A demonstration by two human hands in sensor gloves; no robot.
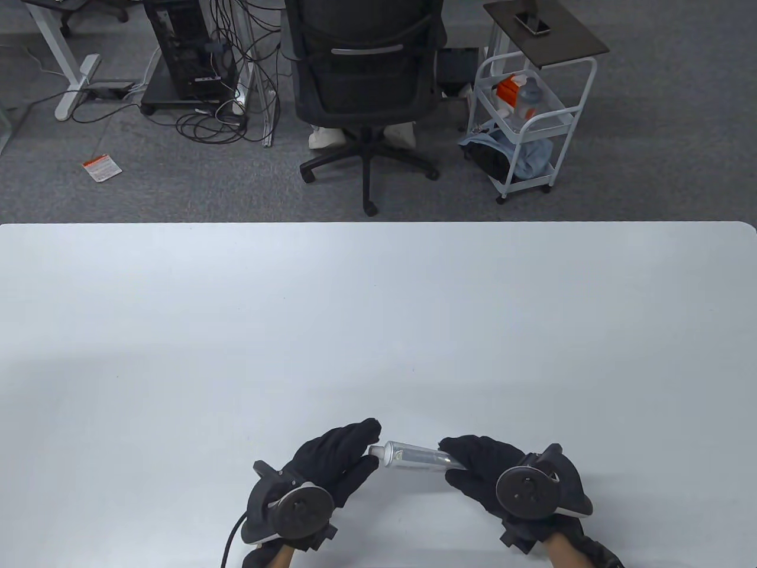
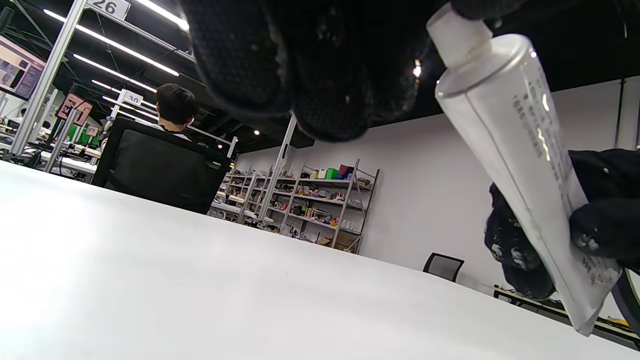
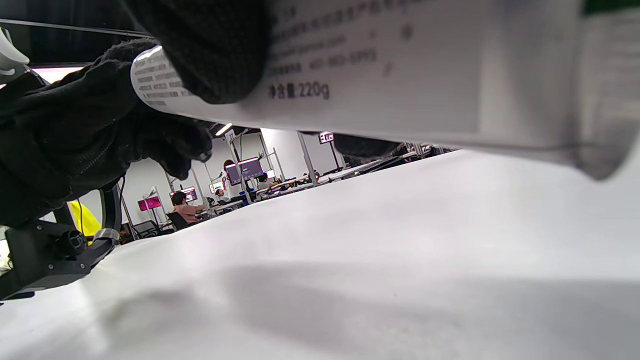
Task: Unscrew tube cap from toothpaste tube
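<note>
A silver-white toothpaste tube [image 1: 414, 457] is held just above the white table [image 1: 378, 325] near its front edge, lying roughly level with its white cap [image 1: 375, 451] pointing left. My left hand [image 1: 359, 451] closes its fingertips around the cap. My right hand [image 1: 460, 465] grips the tube's flat tail end. In the left wrist view the tube [image 2: 520, 150] slants down to the right, its cap [image 2: 457, 35] sits under my left fingers [image 2: 325, 75], and my right hand [image 2: 600, 220] wraps the tail. In the right wrist view the tube [image 3: 375, 75] fills the top.
Beyond the table's far edge stand a black office chair [image 1: 364, 71], a white trolley [image 1: 520, 124] and a computer tower [image 1: 189, 53] with cables on the floor.
</note>
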